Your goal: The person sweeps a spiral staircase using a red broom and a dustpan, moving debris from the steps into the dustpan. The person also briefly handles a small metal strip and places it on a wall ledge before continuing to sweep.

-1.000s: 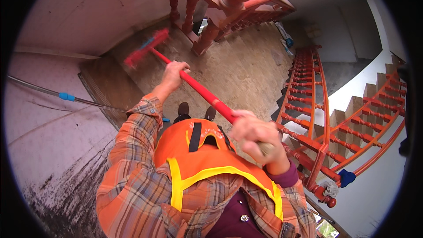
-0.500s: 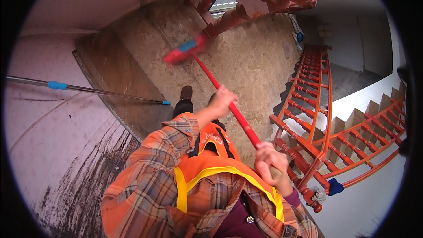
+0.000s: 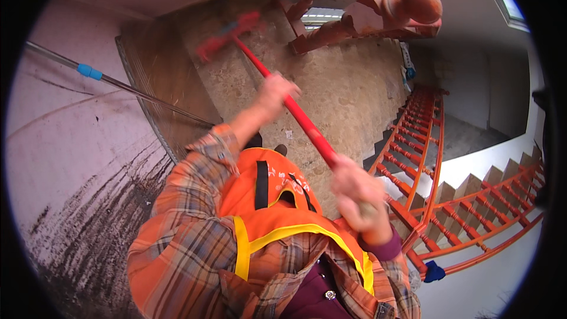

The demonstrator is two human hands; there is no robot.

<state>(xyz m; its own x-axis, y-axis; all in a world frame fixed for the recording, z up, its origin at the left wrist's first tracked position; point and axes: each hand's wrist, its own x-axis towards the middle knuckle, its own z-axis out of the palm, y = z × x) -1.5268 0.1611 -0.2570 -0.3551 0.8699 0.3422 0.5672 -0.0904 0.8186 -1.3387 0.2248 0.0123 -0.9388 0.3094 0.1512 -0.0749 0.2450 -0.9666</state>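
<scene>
I hold a long red broom slantwise across the landing. My left hand is wrapped round the middle of its handle. My right hand, a little blurred, is closed round the upper end near my chest. The broom's wide red head, with a blue part in its centre, is at the far side of the floor, smeared by motion. Its bristles or pad cannot be made out. An orange apron with yellow edging hides most of my feet.
On the left, a metal pole with a blue collar leans by the stained pink wall. A brown board stands near it. Red railings line stairs going down on the right. A red newel post rises at the far side.
The broom head has swept away from me and to the left. Both hands have moved with the handle, the left farther out. The whole view has shifted a little.
</scene>
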